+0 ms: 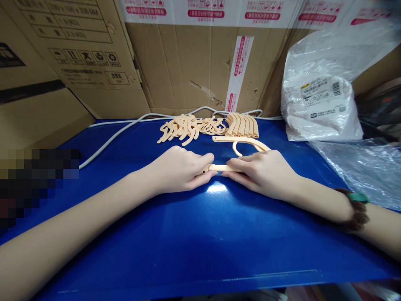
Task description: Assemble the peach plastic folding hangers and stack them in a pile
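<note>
Both hands meet over the blue table, holding one narrow cream plastic piece (221,168) between them. My left hand (180,169) pinches its left end, where a small dark hole shows. My right hand (261,173) is closed on the right end, and its fingers hide that part. Just behind my right hand lies a longer, curved cream plastic arm (239,139), partly covered by the hand. A thin curved hook-like piece (236,149) shows between the arm and my fingers.
Farther back are a loose pile of curved cream pieces (180,127), some looped pieces (213,125) and a neat row of curved arms (242,125). A white cable (115,136) runs behind them. Cardboard boxes (188,67) wall the back; a white plastic bag (319,96) stands right.
</note>
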A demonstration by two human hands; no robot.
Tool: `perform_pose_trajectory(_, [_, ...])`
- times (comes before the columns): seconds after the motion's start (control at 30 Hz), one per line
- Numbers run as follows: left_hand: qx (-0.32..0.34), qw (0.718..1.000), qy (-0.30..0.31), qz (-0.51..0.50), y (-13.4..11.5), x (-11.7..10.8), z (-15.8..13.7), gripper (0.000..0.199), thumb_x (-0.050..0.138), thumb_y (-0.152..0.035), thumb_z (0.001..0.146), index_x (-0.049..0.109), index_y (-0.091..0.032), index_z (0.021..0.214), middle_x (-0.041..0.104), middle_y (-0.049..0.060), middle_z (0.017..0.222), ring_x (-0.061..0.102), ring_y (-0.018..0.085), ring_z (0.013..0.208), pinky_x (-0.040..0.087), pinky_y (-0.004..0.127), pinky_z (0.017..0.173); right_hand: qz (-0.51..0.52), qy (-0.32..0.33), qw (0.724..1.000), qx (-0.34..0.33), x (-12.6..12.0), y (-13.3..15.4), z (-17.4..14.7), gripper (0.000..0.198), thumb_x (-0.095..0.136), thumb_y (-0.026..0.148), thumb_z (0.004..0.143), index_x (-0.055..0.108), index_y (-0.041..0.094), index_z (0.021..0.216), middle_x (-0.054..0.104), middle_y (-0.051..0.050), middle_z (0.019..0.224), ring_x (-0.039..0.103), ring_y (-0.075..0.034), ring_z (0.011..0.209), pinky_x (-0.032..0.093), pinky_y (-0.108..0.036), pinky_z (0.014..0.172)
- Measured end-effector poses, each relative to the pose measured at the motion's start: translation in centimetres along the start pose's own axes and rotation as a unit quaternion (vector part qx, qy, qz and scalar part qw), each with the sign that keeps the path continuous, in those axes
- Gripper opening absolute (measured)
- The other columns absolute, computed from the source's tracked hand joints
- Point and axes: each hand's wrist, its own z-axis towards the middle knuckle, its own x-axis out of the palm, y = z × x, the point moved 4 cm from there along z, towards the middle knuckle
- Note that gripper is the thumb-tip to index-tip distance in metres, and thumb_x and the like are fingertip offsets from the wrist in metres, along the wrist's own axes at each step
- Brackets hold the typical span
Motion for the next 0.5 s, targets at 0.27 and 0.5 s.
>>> perform_pose_trajectory(0.27, [-0.077,0.992,0.075,-0.066,-0.1,-1.2,0.5,0.026,0.038,-0.033,0.096,0.046,-0.020,0.075,0.050,-0.003,0.053,0.046,0.013,0.045,0.018,0.026,0.046,-0.037,-0.006,0.999,0.008,-3.1,0.1,0.5,0.034,0.044,0.040,0.097,0.065,0.017,0.083,0.066,-0.004,0.074,0.061,-0.019,0.070,0.036,-0.031,0.062])
perform_pose_trajectory(0.5, [-0.116,0.981,0.077,-0.138,0.5,-1.5,-0.5,0.027,0.040,-0.033,0.095,0.042,-0.020,0.071,0.045,-0.005,0.052,0.042,0.011,0.045,0.021,0.026,0.049,-0.019,-0.108,0.992,0.061,-4.9,-2.4,-0.4,0.031,0.045,0.039,0.097,0.068,0.018,0.093,0.064,-0.012,0.102,0.057,-0.026,0.092,0.045,-0.039,0.077])
